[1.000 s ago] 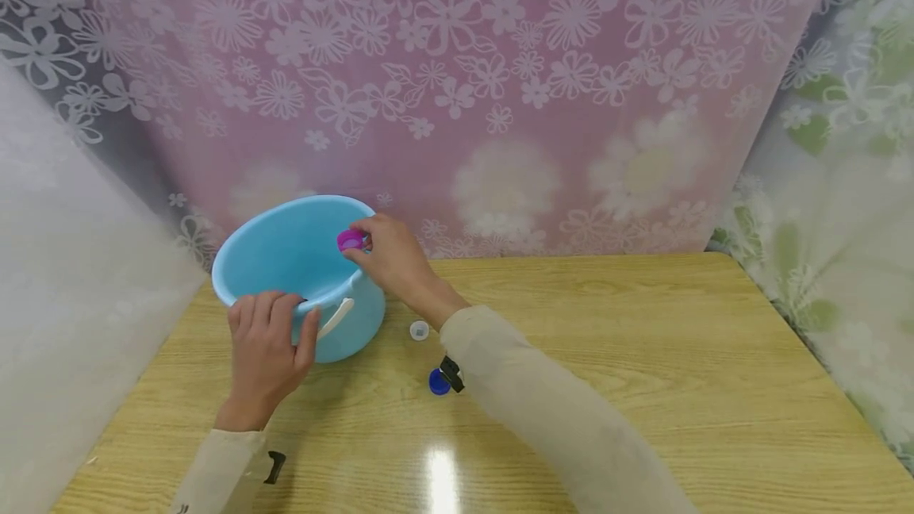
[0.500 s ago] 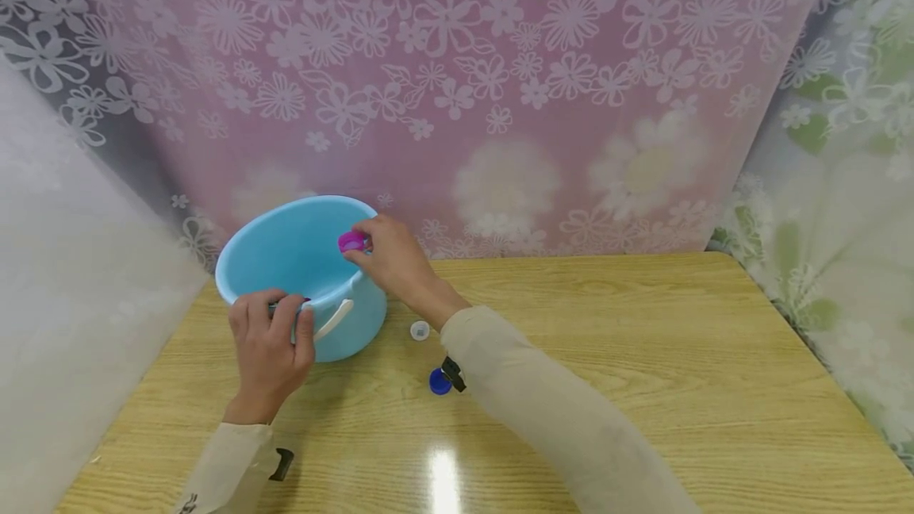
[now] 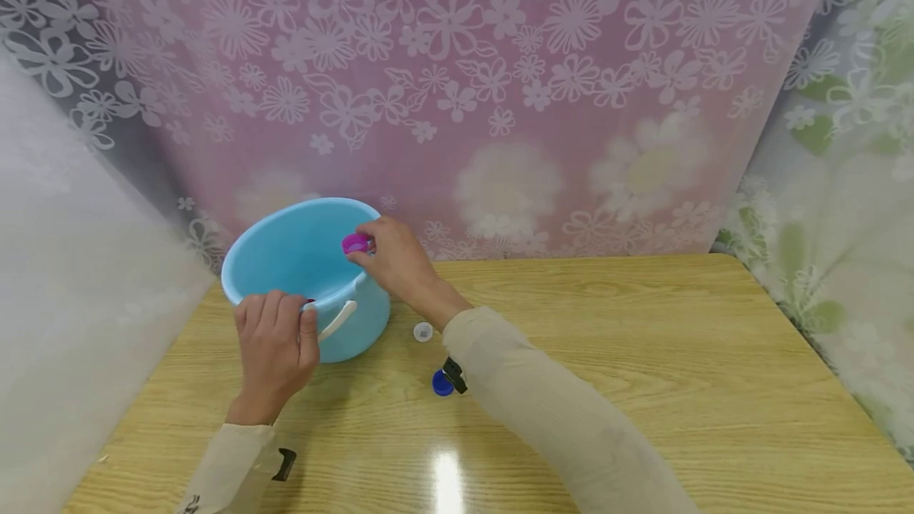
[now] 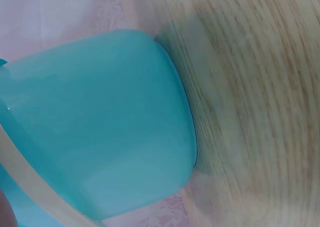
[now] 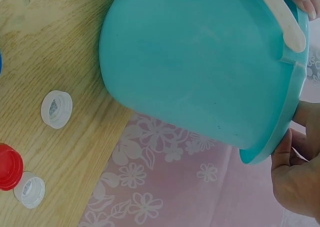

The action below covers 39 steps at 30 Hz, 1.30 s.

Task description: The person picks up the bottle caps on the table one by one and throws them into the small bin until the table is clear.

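A light blue bucket [image 3: 357, 337] with a white handle [image 3: 338, 320] stands at the left of the table. My left hand [image 3: 274, 347] grips the near rim, fingers curled over it and thumb outside. A small dark red bit [image 3: 310, 302] shows by its fingertips, its kind unclear. Over the bucket's right side, my right hand [image 3: 400, 260] pinches a magenta bottle cap [image 3: 355, 243] between thumb and fingers. In the right wrist view the right hand [image 5: 300, 182] is close by the rim, the cap hidden.
Right of the bucket lie a white cap [image 3: 423, 331] and a blue cap [image 3: 443, 381], the latter partly covered by the right sleeve's strap. The right wrist view adds a red cap [image 5: 9, 167] with a second white cap [image 5: 30, 190] beside it. A pink flowered curtain [image 3: 507, 181] hangs behind the table.
My left fingers spread and lifted a little at the rim half a second ago, and now lie together over it again. The right hand and magenta cap have stayed nearly still.
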Each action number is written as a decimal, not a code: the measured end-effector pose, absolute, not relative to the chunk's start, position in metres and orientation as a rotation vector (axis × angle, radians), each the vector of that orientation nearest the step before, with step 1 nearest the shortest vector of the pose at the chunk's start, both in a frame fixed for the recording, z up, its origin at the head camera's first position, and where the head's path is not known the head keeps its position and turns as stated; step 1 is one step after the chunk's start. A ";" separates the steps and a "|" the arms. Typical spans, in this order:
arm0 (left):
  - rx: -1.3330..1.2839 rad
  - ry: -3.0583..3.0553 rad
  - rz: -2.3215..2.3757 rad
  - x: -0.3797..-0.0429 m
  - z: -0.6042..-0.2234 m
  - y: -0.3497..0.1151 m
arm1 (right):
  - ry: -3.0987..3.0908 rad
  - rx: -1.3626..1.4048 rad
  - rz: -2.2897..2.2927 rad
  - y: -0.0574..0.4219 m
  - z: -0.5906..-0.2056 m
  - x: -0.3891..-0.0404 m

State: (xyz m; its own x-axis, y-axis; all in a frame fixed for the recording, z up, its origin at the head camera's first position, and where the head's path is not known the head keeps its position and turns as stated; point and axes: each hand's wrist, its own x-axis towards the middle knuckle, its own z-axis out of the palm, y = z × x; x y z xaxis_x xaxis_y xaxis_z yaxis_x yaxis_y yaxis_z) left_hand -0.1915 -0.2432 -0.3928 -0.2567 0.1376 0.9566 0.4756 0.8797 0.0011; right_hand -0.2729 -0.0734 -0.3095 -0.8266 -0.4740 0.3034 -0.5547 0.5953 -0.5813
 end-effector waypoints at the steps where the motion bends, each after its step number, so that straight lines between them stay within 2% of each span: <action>1: -0.458 -1.822 -0.342 -0.192 -0.392 -0.243 | -2.701 0.875 1.049 -0.073 -0.310 -0.273; 11: -0.462 -1.794 -0.332 -0.196 -0.388 -0.236 | -2.710 0.885 1.139 -0.066 -0.308 -0.271; 20: -0.403 -1.805 -0.337 -0.195 -0.388 -0.235 | -2.529 1.149 1.503 -0.042 -0.316 -0.275; 26: -0.375 -1.817 -0.347 -0.194 -0.388 -0.238 | -2.471 1.218 1.570 -0.014 -0.321 -0.274; 39: -0.377 -1.796 -0.352 -0.196 -0.388 -0.236 | -2.838 1.344 1.272 0.081 -0.337 -0.264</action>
State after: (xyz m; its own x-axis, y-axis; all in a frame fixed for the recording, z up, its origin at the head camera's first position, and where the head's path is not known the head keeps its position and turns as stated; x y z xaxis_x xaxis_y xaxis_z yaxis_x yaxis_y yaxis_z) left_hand -0.1957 -0.2357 -0.3884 -0.2405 0.0702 0.9681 0.4310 0.9014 0.0417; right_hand -0.2643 0.0812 -0.3366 -0.6597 -0.7463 0.0887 -0.5629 0.4125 -0.7162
